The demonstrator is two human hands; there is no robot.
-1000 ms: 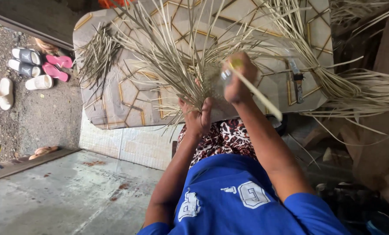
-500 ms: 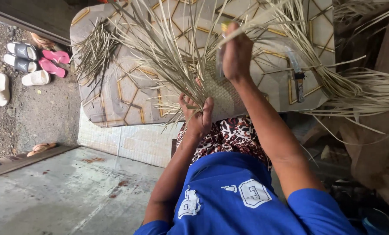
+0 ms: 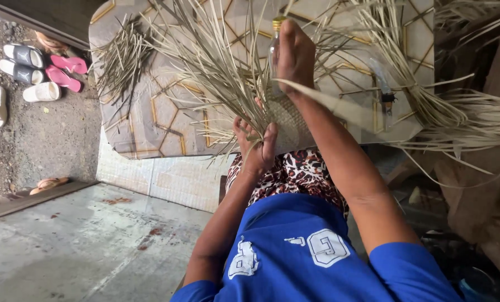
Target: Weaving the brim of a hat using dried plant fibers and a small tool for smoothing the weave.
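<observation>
The woven mat piece [image 3: 288, 120] lies at the near edge of the patterned floor covering [image 3: 149, 120], and everything else is placed from it. The left hand [image 3: 255, 146] rests at its near-left corner, fingers curled and pinching the pale leaf strips [image 3: 216, 67] that fan out from the weave toward the far-left. Just beyond the woven piece, the right hand [image 3: 295, 56] is closed around a clear bottle with a yellow cap [image 3: 276, 42], held upright above the weave, and one long flat strip [image 3: 328, 103] runs from under that hand out to the right. Farther right of the woven piece lies a knife [image 3: 385, 92] on the covering, with a tied bundle of strips [image 3: 457, 120] beyond it. Far to the left, sandals [image 3: 40, 70] sit on the gravel.
</observation>
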